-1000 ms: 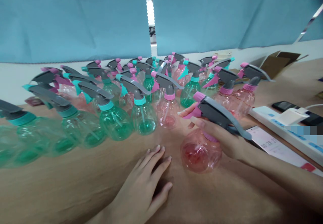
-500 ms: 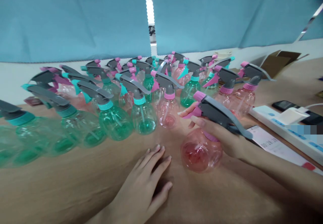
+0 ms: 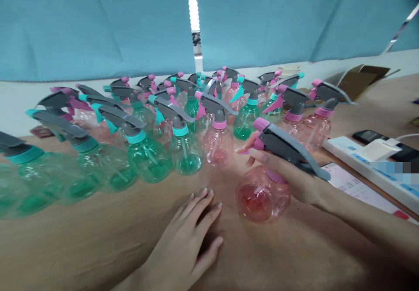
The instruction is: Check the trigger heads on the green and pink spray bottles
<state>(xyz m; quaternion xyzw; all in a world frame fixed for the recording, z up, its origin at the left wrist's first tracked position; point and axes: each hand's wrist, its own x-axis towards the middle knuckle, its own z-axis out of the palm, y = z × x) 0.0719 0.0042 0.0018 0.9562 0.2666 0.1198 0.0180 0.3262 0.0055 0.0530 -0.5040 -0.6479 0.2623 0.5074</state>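
My right hand [image 3: 288, 173] is wrapped round the neck of a pink spray bottle [image 3: 262, 195], its fingers at the pink trigger. The bottle has a clear pink body, a pink collar and a grey spray head with a pink nozzle turned to the left. It tilts slightly; whether its base touches the table I cannot tell. My left hand [image 3: 193, 230] lies flat on the wooden table [image 3: 131, 243], fingers stretched and holding nothing. Just beyond it stand a pale green spray bottle [image 3: 186, 151] and another pink spray bottle [image 3: 218, 144], both upright.
Several green and pink spray bottles [image 3: 149, 160] stand in rows from the left to the back. At right lie a white power strip [image 3: 353, 151] with a plugged charger [image 3: 379, 149], a phone showing a timer [image 3: 356, 190] and a dark device [image 3: 366, 137]. Behind is an open cardboard box [image 3: 356, 81].
My right hand and the pink spray bottle have shifted very slightly to the right, and the trigger looks pulled further in. My left hand has stayed in place.
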